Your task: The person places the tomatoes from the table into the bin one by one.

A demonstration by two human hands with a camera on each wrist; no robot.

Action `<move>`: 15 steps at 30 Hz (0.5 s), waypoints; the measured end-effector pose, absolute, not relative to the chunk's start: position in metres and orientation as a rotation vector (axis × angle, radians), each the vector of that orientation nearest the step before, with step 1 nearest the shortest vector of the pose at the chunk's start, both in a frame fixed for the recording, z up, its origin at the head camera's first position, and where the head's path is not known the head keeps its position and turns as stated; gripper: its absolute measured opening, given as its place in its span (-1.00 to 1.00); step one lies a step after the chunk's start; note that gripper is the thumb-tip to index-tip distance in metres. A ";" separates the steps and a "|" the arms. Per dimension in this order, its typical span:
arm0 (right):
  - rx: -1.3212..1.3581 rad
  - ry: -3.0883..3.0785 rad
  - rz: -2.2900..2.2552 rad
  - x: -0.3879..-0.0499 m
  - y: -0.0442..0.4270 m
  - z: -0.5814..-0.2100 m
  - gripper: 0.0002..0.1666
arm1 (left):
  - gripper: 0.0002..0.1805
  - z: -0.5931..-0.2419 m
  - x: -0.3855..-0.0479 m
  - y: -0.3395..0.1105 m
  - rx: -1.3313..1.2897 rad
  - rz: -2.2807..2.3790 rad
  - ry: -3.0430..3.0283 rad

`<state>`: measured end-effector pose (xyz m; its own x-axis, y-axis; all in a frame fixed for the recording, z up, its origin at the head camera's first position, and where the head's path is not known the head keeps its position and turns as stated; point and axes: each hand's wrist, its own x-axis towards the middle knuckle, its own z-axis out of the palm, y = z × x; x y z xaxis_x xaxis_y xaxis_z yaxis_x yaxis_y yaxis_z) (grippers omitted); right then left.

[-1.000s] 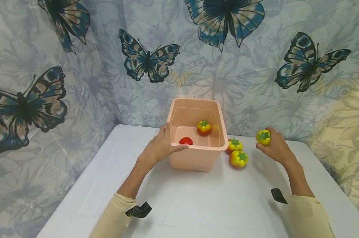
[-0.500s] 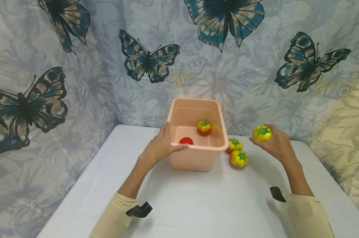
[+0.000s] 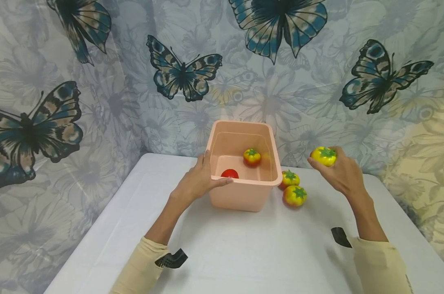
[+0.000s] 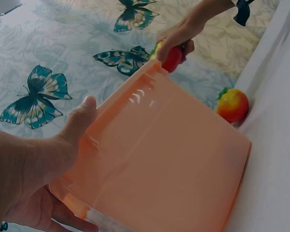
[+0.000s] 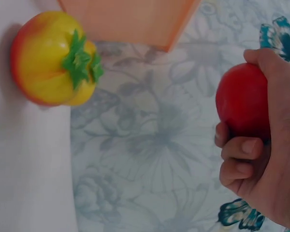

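A peach plastic bin (image 3: 240, 196) stands on the white table. My left hand (image 3: 196, 181) holds its near left corner, thumb along the front rim and fingers down the left side. Raised above the table to the right, my right hand (image 3: 343, 169) grips a tomato (image 3: 324, 156), its yellow top and green leaves turned up. The right wrist view shows its red underside (image 5: 244, 99) with fingers curled round it. Inside the bin lie a yellow-and-red tomato (image 3: 252, 157) and a red one (image 3: 230, 174), partly hidden by the front wall.
Two more tomatoes stand right of the bin: a nearer one (image 3: 295, 196) and one behind it (image 3: 289, 179), close to the bin's wall. A butterfly-printed cloth (image 3: 302, 118) hangs behind the white table (image 3: 244, 253).
My right hand has lifted the tomato higher and moved it slightly left, tilting its leafy top. My left hand and the bin have stayed in place.
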<state>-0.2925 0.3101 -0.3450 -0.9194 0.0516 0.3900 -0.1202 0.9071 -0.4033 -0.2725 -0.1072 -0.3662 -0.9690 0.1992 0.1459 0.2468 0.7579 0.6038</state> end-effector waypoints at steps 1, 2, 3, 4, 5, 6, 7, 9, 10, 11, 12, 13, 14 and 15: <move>0.051 -2.673 0.594 -0.292 0.308 -0.343 0.03 | 0.40 -0.366 -0.273 -0.107 -0.364 -1.001 -2.877; 0.053 -2.675 0.592 -0.292 0.306 -0.341 0.04 | 0.40 -0.367 -0.273 -0.108 -0.364 -0.995 -2.880; 0.054 -2.673 0.591 -0.291 0.304 -0.339 0.04 | 0.40 -0.367 -0.273 -0.108 -0.364 -0.992 -2.882; 0.055 -2.672 0.589 -0.291 0.301 -0.337 0.04 | 0.40 -0.367 -0.273 -0.108 -0.366 -0.987 -2.883; 0.056 -2.670 0.587 -0.291 0.299 -0.335 0.04 | 0.40 -0.368 -0.273 -0.108 -0.370 -0.987 -2.882; 0.056 -2.671 0.587 -0.290 0.297 -0.334 0.04 | 0.40 -0.368 -0.273 -0.107 -0.376 -0.986 -2.877; 0.057 -2.669 0.587 -0.290 0.295 -0.333 0.04 | 0.40 -0.368 -0.274 -0.107 -0.380 -0.984 -2.874; 0.064 -2.657 0.586 -0.289 0.291 -0.330 0.02 | 0.39 -0.368 -0.274 -0.107 -0.386 -0.984 -2.868; 0.069 -2.653 0.590 -0.288 0.289 -0.329 0.01 | 0.40 -0.368 -0.274 -0.107 -0.388 -0.981 -2.866; 0.076 -2.649 0.598 -0.288 0.286 -0.328 0.01 | 0.40 -0.368 -0.274 -0.107 -0.390 -0.985 -2.864; 0.085 -2.645 0.608 -0.287 0.283 -0.327 0.00 | 0.41 -0.367 -0.273 -0.108 -0.388 -0.983 -2.867; 0.101 -2.642 0.617 -0.287 0.279 -0.326 -0.02 | 0.41 -0.367 -0.273 -0.108 -0.379 -0.987 -2.875; 0.119 -2.643 0.624 -0.287 0.275 -0.325 -0.03 | 0.42 -0.366 -0.272 -0.108 -0.370 -0.992 -2.882; 0.139 -2.649 0.633 -0.287 0.271 -0.325 -0.05 | 0.43 -0.366 -0.272 -0.109 -0.360 -0.994 -2.889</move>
<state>-0.2875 0.2711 -0.3246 -0.9105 -0.0016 0.4136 -0.1884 0.8918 -0.4113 -0.2718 -0.1091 -0.3657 -0.9706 0.1983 0.1366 0.2403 0.7640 0.5987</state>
